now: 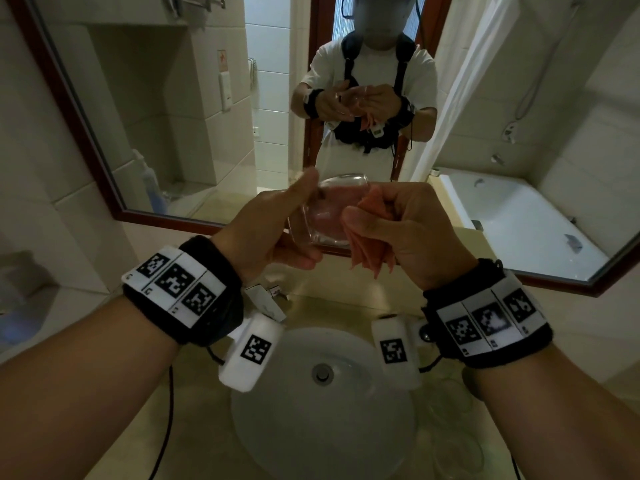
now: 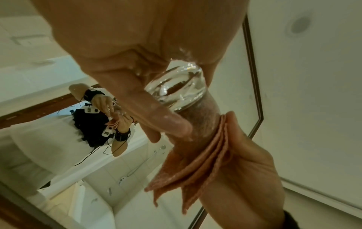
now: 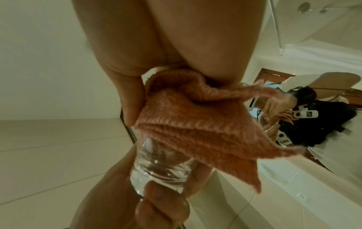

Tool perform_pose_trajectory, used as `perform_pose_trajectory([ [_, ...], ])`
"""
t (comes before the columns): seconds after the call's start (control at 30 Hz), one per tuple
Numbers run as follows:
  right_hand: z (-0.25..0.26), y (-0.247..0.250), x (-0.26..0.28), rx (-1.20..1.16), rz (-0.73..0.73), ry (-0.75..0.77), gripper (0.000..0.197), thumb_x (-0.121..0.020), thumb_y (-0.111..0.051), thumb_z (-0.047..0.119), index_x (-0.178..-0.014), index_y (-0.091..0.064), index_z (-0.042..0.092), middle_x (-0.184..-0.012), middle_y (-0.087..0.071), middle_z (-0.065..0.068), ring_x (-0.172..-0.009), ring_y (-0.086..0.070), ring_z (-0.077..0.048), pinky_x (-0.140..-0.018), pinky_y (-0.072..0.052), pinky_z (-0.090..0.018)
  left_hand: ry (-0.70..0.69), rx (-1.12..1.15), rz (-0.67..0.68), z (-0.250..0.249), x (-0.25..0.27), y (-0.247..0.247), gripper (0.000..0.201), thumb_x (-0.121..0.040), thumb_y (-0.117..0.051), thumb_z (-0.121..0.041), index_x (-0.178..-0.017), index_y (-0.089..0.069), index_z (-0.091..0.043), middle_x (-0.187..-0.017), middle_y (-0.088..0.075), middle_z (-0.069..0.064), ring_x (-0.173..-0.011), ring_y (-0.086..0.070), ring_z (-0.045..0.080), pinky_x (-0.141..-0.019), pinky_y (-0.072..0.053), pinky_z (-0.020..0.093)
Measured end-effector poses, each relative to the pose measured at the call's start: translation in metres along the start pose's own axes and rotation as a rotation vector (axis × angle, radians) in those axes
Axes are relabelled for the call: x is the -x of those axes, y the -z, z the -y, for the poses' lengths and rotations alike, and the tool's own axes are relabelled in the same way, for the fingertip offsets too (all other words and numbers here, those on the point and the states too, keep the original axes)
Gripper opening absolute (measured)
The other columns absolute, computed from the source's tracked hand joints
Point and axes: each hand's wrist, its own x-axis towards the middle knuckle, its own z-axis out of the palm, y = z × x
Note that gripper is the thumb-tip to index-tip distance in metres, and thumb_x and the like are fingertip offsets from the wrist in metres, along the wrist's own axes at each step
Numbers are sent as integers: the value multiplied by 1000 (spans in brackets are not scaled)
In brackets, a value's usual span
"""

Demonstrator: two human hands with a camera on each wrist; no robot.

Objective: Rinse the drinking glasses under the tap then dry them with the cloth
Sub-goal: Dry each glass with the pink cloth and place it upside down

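Above the basin, my left hand (image 1: 277,233) grips a clear drinking glass (image 1: 313,216) round its base, tilted with its mouth toward my right hand. My right hand (image 1: 388,220) pinches a folded pink cloth (image 1: 367,244) and presses it into the mouth of the glass. In the left wrist view wet fingers (image 2: 162,120) wrap the thick glass (image 2: 176,88) base, and the cloth (image 2: 195,167) hangs in folds from the right hand (image 2: 246,162). From the right wrist, the cloth (image 3: 186,124) covers the top of the glass (image 3: 160,170). Water drops show on its base.
A white round basin (image 1: 322,417) with a drain sits below my hands in a beige counter. The chrome tap (image 1: 268,299) is partly hidden behind my left wrist. More clear glasses (image 1: 453,420) stand on the counter at the right. A framed mirror (image 1: 214,223) fills the wall ahead.
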Motion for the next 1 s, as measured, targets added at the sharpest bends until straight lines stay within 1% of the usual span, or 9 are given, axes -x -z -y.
perform_pose_trajectory([
  [0.13,-1,-2,-2,19,-42,27,40,-80,-71,19,-114,-69,-3,-93,-71,-32,-81,-68,-50,-75,-61,-54,-142,-79,-37,-1,-2,2,48,-77,-63,-54,-105,-68,-15,-90,-70,12,-63,-69,22,-55,-60,32],
  [0.27,-2,1,-4,-106,-77,-22,20,-76,-69,19,-92,-74,9,-77,-75,-7,-69,-73,-18,-62,-61,-28,-485,-406,-45,0,0,6,39,-78,-78,-32,-112,-62,-21,-98,-70,-9,-87,-71,11,-72,-58,23],
  [0.37,-4,1,-5,-114,-97,-15,8,-75,-69,21,-73,-77,22,-68,-73,-1,-61,-71,-16,-59,-61,-29,-568,-536,-64,0,1,8,55,-68,-81,-38,-116,-58,-27,-108,-66,-14,-96,-68,6,-81,-56,19],
  [0.5,5,-1,-4,-143,-68,-4,27,-77,-67,14,-102,-69,4,-79,-77,-2,-73,-74,-14,-66,-59,-23,-479,-377,-60,-1,-1,7,47,-76,-81,-44,-115,-61,-28,-107,-69,-10,-96,-71,14,-80,-60,29],
  [0.57,8,-4,-4,-95,-79,26,27,-80,-68,8,-106,-69,1,-83,-78,-5,-79,-75,-16,-71,-59,-24,-250,-165,-62,-5,1,2,51,-83,-65,-60,-118,-63,-24,-111,-71,5,-94,-73,29,-73,-63,42],
  [0.67,6,-5,-3,0,-110,62,26,-85,-69,6,-109,-70,-2,-92,-74,-23,-83,-73,-26,-75,-61,-32,-115,-114,-41,-8,3,0,60,-78,-60,-64,-114,-66,-16,-104,-72,18,-70,-71,30,-60,-61,35],
  [0.8,4,-5,-2,-26,-101,32,33,-82,-74,16,-108,-70,-2,-94,-74,-22,-87,-74,-34,-78,-63,-43,-305,-158,-40,-9,6,1,36,-75,-71,-38,-105,-65,-19,-95,-72,6,-76,-72,25,-59,-60,30],
  [0.87,3,-3,-2,-76,-98,2,16,-79,-71,19,-89,-74,7,-80,-75,-11,-73,-74,-24,-68,-63,-36,-444,-272,-35,-6,7,3,40,-72,-78,-26,-108,-62,-20,-96,-72,-9,-84,-72,13,-66,-59,24],
  [1.0,1,-2,-3,-111,-112,-22,8,-74,-71,24,-69,-75,20,-70,-71,-4,-66,-69,-20,-73,-61,-42,-545,-461,-81,1,6,6,58,-67,-90,-21,-115,-59,-32,-109,-67,-10,-96,-69,20,-82,-60,40],
])
